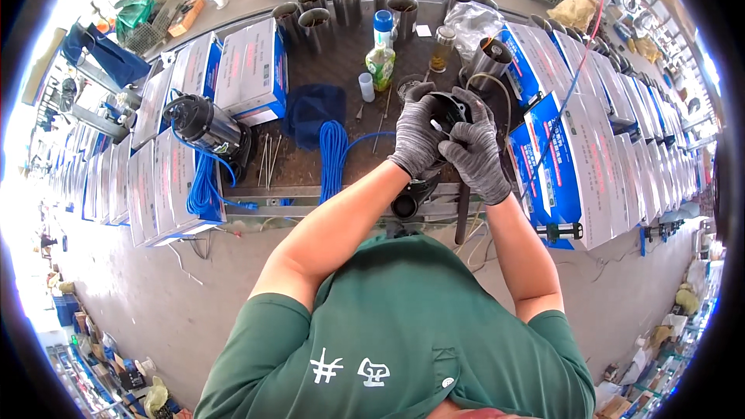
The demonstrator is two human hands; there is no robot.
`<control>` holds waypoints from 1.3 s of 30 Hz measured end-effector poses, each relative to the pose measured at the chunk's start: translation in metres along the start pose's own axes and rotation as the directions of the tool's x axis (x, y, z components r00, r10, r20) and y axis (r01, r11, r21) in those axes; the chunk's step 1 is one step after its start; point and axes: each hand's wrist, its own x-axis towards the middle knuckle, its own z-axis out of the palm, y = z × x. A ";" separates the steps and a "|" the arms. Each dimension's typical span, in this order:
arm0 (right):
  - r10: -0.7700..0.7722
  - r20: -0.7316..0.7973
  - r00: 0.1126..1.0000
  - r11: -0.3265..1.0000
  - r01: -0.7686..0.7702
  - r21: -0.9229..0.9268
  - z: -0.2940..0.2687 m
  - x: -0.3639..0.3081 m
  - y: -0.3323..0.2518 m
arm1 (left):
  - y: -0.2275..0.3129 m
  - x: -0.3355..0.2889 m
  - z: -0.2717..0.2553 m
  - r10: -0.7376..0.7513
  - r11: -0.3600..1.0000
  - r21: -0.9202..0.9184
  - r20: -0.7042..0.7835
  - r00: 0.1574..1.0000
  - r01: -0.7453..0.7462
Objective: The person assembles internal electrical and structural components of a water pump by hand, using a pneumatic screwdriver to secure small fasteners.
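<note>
Both my hands wear grey knit gloves and meet at the right middle of the bench. My left hand [417, 133] wraps round the left side of a round black pump part [456, 107]. My right hand [478, 154] grips its right side, with thumb and fingers bent over the near rim. A small white piece shows at the part's left, between the gloves; its kind I cannot tell. Below my hands, at the bench edge, sits a black fitting with a round opening [404, 206]. The gloves hide much of the part and whatever connects it to this fitting.
A coil of blue cable [334, 159] lies left of my forearm. Further left stands a submersible pump [203, 126] with its blue cable. Boxes [250, 70] line both sides. Metal cylinders [346, 5], a blue-capped bottle [380, 62] and a glass jar [442, 50] stand beyond my hands.
</note>
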 end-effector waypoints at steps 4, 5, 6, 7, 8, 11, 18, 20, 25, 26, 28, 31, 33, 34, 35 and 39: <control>0.338 -0.112 0.934 0.650 -0.146 0.746 0.001 -0.014 0.015 | 0.000 0.026 -0.043 0.127 0.942 0.316 -0.011 0.992 -0.117; 0.377 -0.110 0.920 0.589 -0.146 0.795 0.003 -0.021 0.024 | -0.003 0.028 -0.050 0.246 0.865 0.439 0.055 0.968 -0.244; 0.421 -0.112 0.900 0.529 -0.144 0.836 0.004 -0.027 0.031 | -0.008 0.024 -0.050 0.335 0.762 0.542 0.136 0.932 -0.353; 0.410 -0.077 0.909 0.553 -0.180 0.814 -0.001 -0.029 0.039 | -0.011 0.020 -0.050 0.409 0.635 0.625 0.227 0.884 -0.454; 0.399 -0.041 0.916 0.576 -0.215 0.788 -0.006 -0.030 0.046 | -0.013 0.018 -0.050 0.370 0.685 0.607 0.186 0.910 -0.403; 0.330 -0.110 0.938 0.658 -0.145 0.739 -0.005 -0.012 0.020 | -0.003 0.003 -0.041 0.214 0.916 0.325 0.096 0.972 -0.234; 0.303 -0.046 0.952 0.508 -0.120 0.853 -0.014 -0.001 0.030 | 0.065 -0.035 -0.090 0.114 0.993 -0.003 -0.123 0.986 -0.116; 0.277 -0.071 0.958 0.541 -0.095 0.836 -0.018 -0.002 0.037 | 0.083 -0.022 -0.108 -0.021 0.999 -0.034 -0.518 0.855 0.004; 0.291 -0.053 0.955 0.565 -0.127 0.815 -0.025 -0.003 0.053 | 0.079 -0.014 -0.122 0.362 0.777 0.618 -0.280 0.889 -0.122; 0.311 -0.077 0.947 0.597 -0.131 0.791 -0.024 -0.004 0.058 | 0.076 -0.012 -0.117 0.346 0.721 0.671 -0.129 0.929 -0.175; 0.384 -0.085 0.920 0.630 -0.193 0.752 -0.024 -0.005 0.063 | 0.069 -0.008 -0.093 0.304 0.608 0.745 0.099 0.947 -0.273; 0.406 -0.082 0.910 0.665 -0.233 0.710 -0.028 -0.007 0.056 | 0.068 0.000 -0.049 0.188 0.482 0.801 0.300 0.935 -0.354; 0.407 -0.056 0.912 0.676 -0.260 0.689 -0.029 -0.007 0.049 | 0.069 0.013 -0.031 0.058 0.286 0.870 0.403 0.914 -0.401; 0.410 -0.030 0.912 0.676 -0.281 0.681 -0.027 -0.006 0.047 | 0.068 0.021 -0.028 0.013 0.287 0.842 0.473 0.881 -0.456; 0.412 -0.004 0.911 0.675 -0.302 0.673 -0.025 -0.005 0.045 | 0.067 0.030 -0.031 -0.083 0.330 0.801 0.551 0.830 -0.499; 0.438 -0.002 0.899 0.608 -0.294 0.737 -0.015 0.000 0.049 | 0.068 0.039 -0.017 -0.112 0.118 0.875 0.482 0.869 -0.470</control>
